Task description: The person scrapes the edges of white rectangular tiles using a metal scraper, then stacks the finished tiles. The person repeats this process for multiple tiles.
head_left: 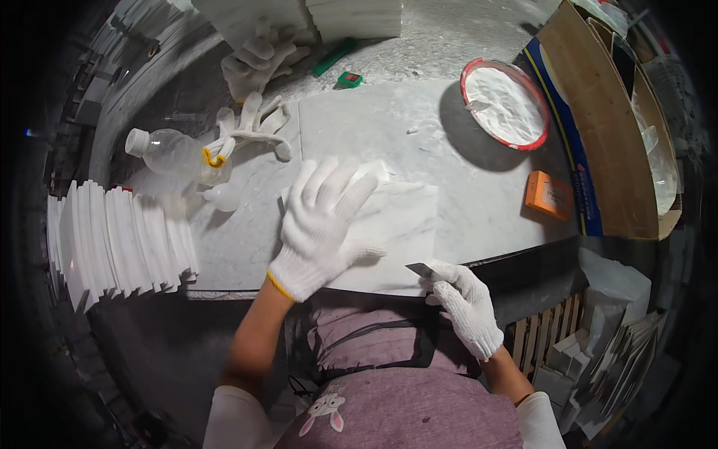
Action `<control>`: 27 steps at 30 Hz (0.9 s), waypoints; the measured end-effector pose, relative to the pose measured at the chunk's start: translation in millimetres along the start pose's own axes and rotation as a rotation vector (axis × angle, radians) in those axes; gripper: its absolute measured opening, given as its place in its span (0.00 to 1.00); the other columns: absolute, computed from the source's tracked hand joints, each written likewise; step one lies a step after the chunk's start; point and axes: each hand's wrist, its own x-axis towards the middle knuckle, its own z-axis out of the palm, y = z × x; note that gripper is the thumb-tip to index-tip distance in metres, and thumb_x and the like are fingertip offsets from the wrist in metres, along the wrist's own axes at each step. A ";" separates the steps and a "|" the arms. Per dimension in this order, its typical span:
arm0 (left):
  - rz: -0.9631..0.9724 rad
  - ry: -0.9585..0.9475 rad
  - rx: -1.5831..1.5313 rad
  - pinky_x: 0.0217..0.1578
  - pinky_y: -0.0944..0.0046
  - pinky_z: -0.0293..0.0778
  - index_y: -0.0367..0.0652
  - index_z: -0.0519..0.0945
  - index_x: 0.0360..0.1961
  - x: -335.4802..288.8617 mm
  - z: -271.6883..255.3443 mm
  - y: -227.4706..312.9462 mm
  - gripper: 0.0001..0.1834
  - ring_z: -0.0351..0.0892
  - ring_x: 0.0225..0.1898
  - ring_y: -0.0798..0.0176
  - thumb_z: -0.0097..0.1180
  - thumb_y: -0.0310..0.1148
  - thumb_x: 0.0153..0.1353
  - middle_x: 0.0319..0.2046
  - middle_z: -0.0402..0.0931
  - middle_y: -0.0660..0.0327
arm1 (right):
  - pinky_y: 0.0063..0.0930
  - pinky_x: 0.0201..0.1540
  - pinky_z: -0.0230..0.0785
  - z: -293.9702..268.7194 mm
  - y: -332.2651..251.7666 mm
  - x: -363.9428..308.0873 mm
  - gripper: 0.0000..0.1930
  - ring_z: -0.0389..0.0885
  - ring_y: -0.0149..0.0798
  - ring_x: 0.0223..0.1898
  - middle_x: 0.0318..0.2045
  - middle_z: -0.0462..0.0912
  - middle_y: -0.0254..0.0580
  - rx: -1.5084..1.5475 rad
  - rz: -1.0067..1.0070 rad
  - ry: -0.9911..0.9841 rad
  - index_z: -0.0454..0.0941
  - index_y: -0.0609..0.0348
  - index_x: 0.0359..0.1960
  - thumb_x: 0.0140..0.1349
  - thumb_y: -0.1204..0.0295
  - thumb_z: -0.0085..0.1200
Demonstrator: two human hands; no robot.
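Note:
My left hand (323, 224), in a white knitted glove with a yellow cuff edge, lies flat with its fingers spread on a white marble tile (407, 224). This tile rests at the near edge of a pale stone worktop (366, 120). A small white piece (383, 169) shows just beyond the fingertips; its kind is unclear. Gloved too, my right hand (467, 307) pinches a thin dark metal blade (418, 269) between thumb and fingers. The blade points left, close to the tile's near right corner.
Stacked white tiles (127, 243) stand at left, near a clear plastic bottle (166, 152), a small squeeze bottle (223, 197) and spare gloves (258, 129). Right are a red-rimmed bowl (514, 144) of white powder, an orange box (549, 196) and a large cardboard box (598, 112).

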 end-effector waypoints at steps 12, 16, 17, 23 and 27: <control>-0.047 0.067 -0.130 0.64 0.51 0.61 0.43 0.76 0.58 76.6 10.9 -20.0 0.39 0.67 0.62 0.44 0.67 0.54 0.48 0.59 0.72 0.50 | 0.21 0.45 0.72 -7.1 6.0 5.7 0.14 0.77 0.25 0.38 0.38 0.82 0.34 0.049 -0.060 -0.070 0.77 0.65 0.54 0.69 0.74 0.50; -0.088 0.137 -0.002 0.65 0.50 0.60 0.40 0.75 0.60 35.9 -7.2 -14.3 0.37 0.67 0.62 0.45 0.64 0.52 0.53 0.60 0.72 0.49 | 0.22 0.46 0.72 -7.8 0.3 2.5 0.14 0.77 0.25 0.39 0.40 0.82 0.35 0.031 0.012 -0.068 0.77 0.65 0.54 0.69 0.75 0.51; -0.139 0.142 0.019 0.64 0.50 0.61 0.39 0.75 0.60 21.6 -8.0 -14.2 0.35 0.68 0.61 0.45 0.65 0.48 0.54 0.59 0.72 0.49 | 0.23 0.47 0.72 -8.9 2.3 2.8 0.14 0.77 0.26 0.39 0.40 0.82 0.35 0.035 0.020 -0.063 0.77 0.66 0.54 0.69 0.76 0.51; -0.373 0.126 0.019 0.63 0.48 0.63 0.41 0.79 0.54 -32.4 6.5 20.1 0.28 0.69 0.58 0.46 0.69 0.39 0.51 0.55 0.74 0.52 | 0.24 0.52 0.71 -6.0 16.9 -3.1 0.14 0.78 0.29 0.48 0.50 0.81 0.40 0.010 -0.105 -0.059 0.77 0.67 0.54 0.68 0.79 0.51; -0.288 0.146 -0.075 0.62 0.49 0.64 0.42 0.80 0.52 -13.0 12.0 18.6 0.25 0.70 0.58 0.48 0.67 0.34 0.50 0.54 0.76 0.53 | 0.27 0.59 0.68 5.3 18.3 -19.3 0.14 0.77 0.32 0.54 0.53 0.80 0.42 0.079 0.049 -0.172 0.77 0.68 0.54 0.69 0.78 0.51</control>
